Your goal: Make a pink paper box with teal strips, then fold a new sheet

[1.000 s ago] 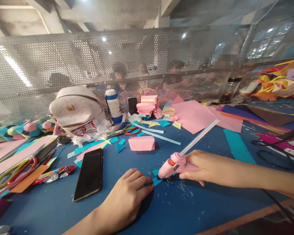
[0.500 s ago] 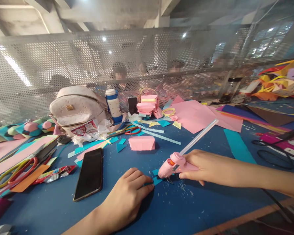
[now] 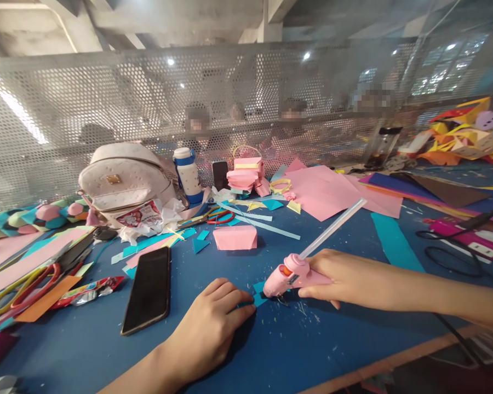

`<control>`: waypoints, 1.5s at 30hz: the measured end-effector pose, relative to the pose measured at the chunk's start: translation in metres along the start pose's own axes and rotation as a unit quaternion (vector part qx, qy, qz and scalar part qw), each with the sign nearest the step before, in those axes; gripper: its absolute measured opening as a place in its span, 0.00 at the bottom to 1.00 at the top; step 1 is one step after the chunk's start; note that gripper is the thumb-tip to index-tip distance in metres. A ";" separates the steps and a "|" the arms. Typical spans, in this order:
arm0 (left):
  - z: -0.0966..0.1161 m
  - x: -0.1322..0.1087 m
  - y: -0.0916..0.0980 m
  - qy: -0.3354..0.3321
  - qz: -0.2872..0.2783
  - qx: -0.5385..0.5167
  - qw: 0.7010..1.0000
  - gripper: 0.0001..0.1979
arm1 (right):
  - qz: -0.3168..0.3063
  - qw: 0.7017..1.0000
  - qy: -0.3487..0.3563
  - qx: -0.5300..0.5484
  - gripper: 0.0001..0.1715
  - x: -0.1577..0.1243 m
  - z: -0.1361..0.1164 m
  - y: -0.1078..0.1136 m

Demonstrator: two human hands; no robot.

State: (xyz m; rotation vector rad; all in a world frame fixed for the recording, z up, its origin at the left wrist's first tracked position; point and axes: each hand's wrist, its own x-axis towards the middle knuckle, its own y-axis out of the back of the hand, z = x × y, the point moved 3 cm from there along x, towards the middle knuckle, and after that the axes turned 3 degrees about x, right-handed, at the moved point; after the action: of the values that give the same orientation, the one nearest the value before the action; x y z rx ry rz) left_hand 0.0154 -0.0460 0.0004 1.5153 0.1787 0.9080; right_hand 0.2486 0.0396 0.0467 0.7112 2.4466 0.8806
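My right hand (image 3: 345, 279) grips a pink glue gun (image 3: 292, 275) with a clear glue stick (image 3: 332, 229) sticking up from its back. Its nozzle points down at a small teal paper piece (image 3: 258, 298) on the blue table (image 3: 296, 350). My left hand (image 3: 213, 325) lies curled on the table just left of that piece, its fingertips pressing on the piece's left edge. A folded pink paper box (image 3: 235, 238) sits behind the two hands.
A black phone (image 3: 147, 289) lies left of my left hand. Further left are scissors (image 3: 22, 282) and paper strips. A white backpack (image 3: 125, 180), a bottle (image 3: 188, 175), pink paper sheets (image 3: 332, 191) and a pink power strip (image 3: 472, 241) stand further off. People sit behind a mesh screen (image 3: 86, 109).
Both hands and the glue gun stay almost still on the teal piece; only the camera view has shifted slightly.
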 end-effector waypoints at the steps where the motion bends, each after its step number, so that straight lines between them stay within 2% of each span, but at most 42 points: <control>1: 0.000 0.000 0.000 0.001 -0.003 -0.001 1.000 0.19 | -0.003 1.000 0.000 -0.003 0.17 0.000 0.001 0.000; 28: -0.001 -0.001 -0.001 0.009 -0.015 -0.006 1.000 0.20 | 0.002 0.999 -0.021 0.033 0.15 -0.001 0.007 0.000; 33: -0.001 -0.003 -0.003 0.015 -0.023 -0.005 1.000 0.19 | 0.003 0.998 -0.002 0.065 0.14 -0.001 0.001 0.002; 37: -0.002 -0.003 -0.003 0.012 -0.020 0.004 1.000 0.20 | 0.008 0.998 -0.015 0.056 0.13 0.001 0.001 0.001; 41: -0.002 -0.003 -0.003 0.008 -0.009 0.015 1.000 0.20 | 0.013 0.998 -0.038 0.042 0.17 0.002 0.006 -0.002; 45: -0.002 -0.003 -0.002 0.010 -0.005 0.024 1.000 0.21 | 0.017 0.999 -0.024 0.036 0.20 0.002 0.006 -0.002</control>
State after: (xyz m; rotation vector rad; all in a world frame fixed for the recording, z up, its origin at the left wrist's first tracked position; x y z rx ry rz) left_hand 0.0127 -0.0456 -0.0032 1.5490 0.2250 0.9168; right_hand 0.2499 0.0420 0.0409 0.7936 2.4411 0.7813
